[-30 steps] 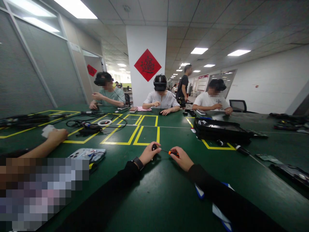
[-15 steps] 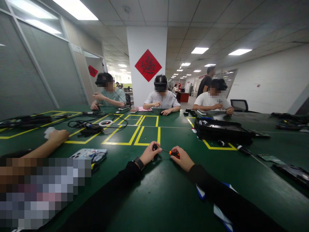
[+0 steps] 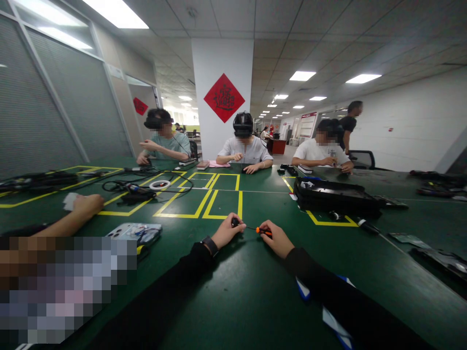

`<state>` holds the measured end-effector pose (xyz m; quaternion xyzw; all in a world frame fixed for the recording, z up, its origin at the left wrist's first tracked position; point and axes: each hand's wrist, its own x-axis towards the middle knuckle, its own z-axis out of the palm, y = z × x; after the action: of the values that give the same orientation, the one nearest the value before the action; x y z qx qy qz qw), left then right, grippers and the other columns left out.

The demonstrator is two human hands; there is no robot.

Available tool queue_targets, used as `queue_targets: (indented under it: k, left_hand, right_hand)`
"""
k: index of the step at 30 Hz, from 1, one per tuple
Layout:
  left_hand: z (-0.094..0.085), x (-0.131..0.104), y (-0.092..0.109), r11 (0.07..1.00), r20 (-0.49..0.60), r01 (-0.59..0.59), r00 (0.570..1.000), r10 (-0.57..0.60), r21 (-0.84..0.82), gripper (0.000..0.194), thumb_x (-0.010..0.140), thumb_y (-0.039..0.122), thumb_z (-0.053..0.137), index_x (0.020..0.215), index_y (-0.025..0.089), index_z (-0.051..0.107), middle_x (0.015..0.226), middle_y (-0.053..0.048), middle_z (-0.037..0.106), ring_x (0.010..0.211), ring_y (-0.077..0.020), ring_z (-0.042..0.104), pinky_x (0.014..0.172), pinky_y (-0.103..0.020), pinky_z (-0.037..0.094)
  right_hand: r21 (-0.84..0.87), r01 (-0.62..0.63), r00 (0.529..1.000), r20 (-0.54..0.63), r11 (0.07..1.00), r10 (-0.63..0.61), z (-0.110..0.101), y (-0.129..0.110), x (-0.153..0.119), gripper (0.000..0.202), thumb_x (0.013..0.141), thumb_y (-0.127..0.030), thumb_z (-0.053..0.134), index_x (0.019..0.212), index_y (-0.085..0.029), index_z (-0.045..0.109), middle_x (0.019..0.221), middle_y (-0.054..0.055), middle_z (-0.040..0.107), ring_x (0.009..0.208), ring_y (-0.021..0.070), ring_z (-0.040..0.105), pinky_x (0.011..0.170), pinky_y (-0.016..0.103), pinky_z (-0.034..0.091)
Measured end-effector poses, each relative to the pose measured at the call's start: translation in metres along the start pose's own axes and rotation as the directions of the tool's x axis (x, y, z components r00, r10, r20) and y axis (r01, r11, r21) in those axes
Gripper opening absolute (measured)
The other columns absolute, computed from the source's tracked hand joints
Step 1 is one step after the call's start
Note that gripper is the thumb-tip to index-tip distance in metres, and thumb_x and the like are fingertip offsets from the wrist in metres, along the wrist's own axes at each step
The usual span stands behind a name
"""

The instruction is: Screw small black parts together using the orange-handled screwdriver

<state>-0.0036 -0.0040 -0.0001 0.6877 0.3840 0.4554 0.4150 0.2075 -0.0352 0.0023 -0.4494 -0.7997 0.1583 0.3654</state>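
My right hand (image 3: 276, 238) is closed around the orange-and-black handle of a screwdriver (image 3: 263, 231). Its thin shaft points left, toward my left hand (image 3: 226, 231). Between the thumb and fingers of that hand is a small black part (image 3: 234, 222), mostly covered, so I cannot make out its kind. The shaft's tip reaches the left fingertips; whether it touches the black part is too small to tell. Both hands are just above the green table (image 3: 222, 291), close together in front of me.
A black tray-like housing (image 3: 332, 194) lies right of my hands, near a black cylindrical tool (image 3: 368, 226). Cables (image 3: 120, 187) and a white ring (image 3: 159, 185) lie to the left. A neighbour's hand (image 3: 87, 205) holds something white beside a clear plastic bag (image 3: 136, 232). Several people sit opposite.
My hands stay almost in place with the screwdriver and the black part. In the background, a walking person has moved to the right behind the seated co-worker.
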Motion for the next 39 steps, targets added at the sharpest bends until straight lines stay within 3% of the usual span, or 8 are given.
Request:
queue_targets:
  k: [7, 11, 16, 19, 24, 27, 33, 39]
  left_hand:
    - [-0.0013, 0.0012, -0.0024, 0.998, -0.018, -0.017, 1.000, 0.018, 0.064, 0.031, 0.068, 0.039, 0.059, 0.087, 0.018, 0.045, 0.076, 0.002, 0.053, 0.065, -0.0095, 0.050, 0.066, -0.024, 0.041]
    - [-0.0015, 0.0013, -0.0012, 0.998, -0.017, -0.022, 1.000, 0.023, 0.060, 0.031, 0.068, 0.039, 0.058, 0.087, 0.018, 0.045, 0.077, 0.003, 0.051, 0.066, -0.0091, 0.048, 0.065, -0.023, 0.040]
    - [-0.0015, 0.0007, -0.0003, 0.995, -0.027, -0.036, 0.999, 0.039, 0.088, 0.027, 0.069, 0.038, 0.057, 0.083, 0.018, 0.047, 0.075, 0.003, 0.052, 0.068, -0.0099, 0.048, 0.068, -0.024, 0.040]
    - [-0.0011, 0.0005, -0.0007, 0.997, -0.050, -0.012, 0.999, 0.016, 0.081, 0.026, 0.069, 0.037, 0.057, 0.084, 0.017, 0.047, 0.078, 0.001, 0.055, 0.073, -0.0118, 0.051, 0.072, -0.026, 0.041]
    - [-0.0009, 0.0005, -0.0014, 0.998, -0.058, 0.006, 0.998, -0.002, 0.064, 0.028, 0.069, 0.038, 0.057, 0.086, 0.017, 0.047, 0.080, 0.000, 0.056, 0.075, -0.0128, 0.053, 0.075, -0.028, 0.041]
    - [-0.0012, 0.0005, -0.0020, 0.996, -0.069, -0.001, 0.998, 0.006, 0.085, 0.028, 0.070, 0.039, 0.056, 0.086, 0.017, 0.048, 0.078, 0.000, 0.056, 0.073, -0.0123, 0.052, 0.073, -0.027, 0.041]
    - [-0.0008, 0.0007, -0.0030, 0.997, -0.068, 0.009, 0.998, -0.004, 0.080, 0.025, 0.070, 0.035, 0.056, 0.086, 0.018, 0.048, 0.076, 0.001, 0.055, 0.071, -0.0121, 0.051, 0.071, -0.026, 0.041]
    - [-0.0015, -0.0001, -0.0015, 0.998, -0.048, 0.002, 0.999, 0.000, 0.059, 0.026, 0.070, 0.037, 0.055, 0.086, 0.018, 0.047, 0.076, 0.001, 0.055, 0.071, -0.0117, 0.052, 0.070, -0.026, 0.041]
  right_hand:
    - [-0.087, 0.012, 1.000, -0.013, 0.996, -0.013, -0.0030, -0.0013, 0.0022, 0.018, 0.083, -0.022, 0.041, 0.082, -0.016, 0.058, 0.084, 0.005, 0.056, 0.084, 0.0156, 0.049, 0.079, 0.031, 0.038]
    - [-0.081, 0.038, 0.999, -0.013, 0.996, -0.039, -0.0058, -0.0027, 0.0013, 0.010, 0.077, -0.021, 0.050, 0.084, -0.016, 0.055, 0.085, 0.005, 0.055, 0.082, 0.0157, 0.049, 0.075, 0.030, 0.039]
    - [-0.026, 0.023, 1.000, 0.001, 0.999, -0.023, -0.0043, -0.0034, 0.0004, 0.017, 0.073, -0.023, 0.056, 0.088, -0.017, 0.053, 0.085, 0.003, 0.055, 0.079, 0.0150, 0.050, 0.073, 0.029, 0.040]
    - [-0.014, 0.005, 1.000, 0.013, 1.000, -0.005, -0.0034, -0.0034, 0.0014, 0.017, 0.079, -0.026, 0.048, 0.092, -0.018, 0.055, 0.088, 0.004, 0.057, 0.083, 0.0156, 0.050, 0.077, 0.030, 0.040]
    - [-0.072, 0.033, 0.999, 0.009, 0.997, -0.032, -0.0037, -0.0002, 0.0035, 0.020, 0.084, -0.023, 0.040, 0.080, -0.017, 0.058, 0.082, 0.005, 0.057, 0.083, 0.0156, 0.049, 0.078, 0.031, 0.038]
    - [-0.057, 0.039, 0.999, 0.003, 0.998, -0.039, -0.0030, 0.0014, 0.0022, 0.010, 0.078, -0.021, 0.048, 0.085, -0.017, 0.055, 0.084, 0.004, 0.055, 0.081, 0.0148, 0.049, 0.075, 0.029, 0.039]
    - [-0.035, -0.025, 0.999, -0.021, 0.999, 0.024, -0.0001, 0.0011, 0.0000, 0.020, 0.077, -0.024, 0.050, 0.096, -0.017, 0.051, 0.088, 0.005, 0.055, 0.083, 0.0148, 0.050, 0.076, 0.029, 0.039]
    - [-0.107, 0.020, 1.000, -0.006, 0.994, -0.021, -0.0010, 0.0014, 0.0022, 0.012, 0.080, -0.020, 0.044, 0.079, -0.017, 0.055, 0.082, 0.004, 0.054, 0.081, 0.0154, 0.048, 0.076, 0.030, 0.038]
